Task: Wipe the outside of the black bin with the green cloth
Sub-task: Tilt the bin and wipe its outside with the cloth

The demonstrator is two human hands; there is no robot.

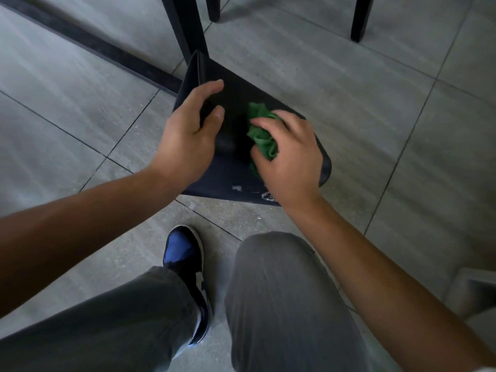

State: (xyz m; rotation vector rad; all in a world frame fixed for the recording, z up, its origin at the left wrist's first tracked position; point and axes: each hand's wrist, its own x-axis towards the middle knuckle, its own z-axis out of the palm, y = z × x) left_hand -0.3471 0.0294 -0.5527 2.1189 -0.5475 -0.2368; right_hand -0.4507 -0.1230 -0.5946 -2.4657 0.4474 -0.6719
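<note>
Black bin (233, 103): smooth, matte, tipped on grey tiled floor (375, 116). Left hand (188, 130) grips its edge; right hand (290, 151) clutches crumpled green cloth (261, 138).

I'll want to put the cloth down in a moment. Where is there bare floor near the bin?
Bare tiles lie right of the black bin, out to the chair leg, and left of it between the dark floor strip and the left hand. It is crowded behind the bin, by the table leg, and in front, by the shoe and knee.
</note>
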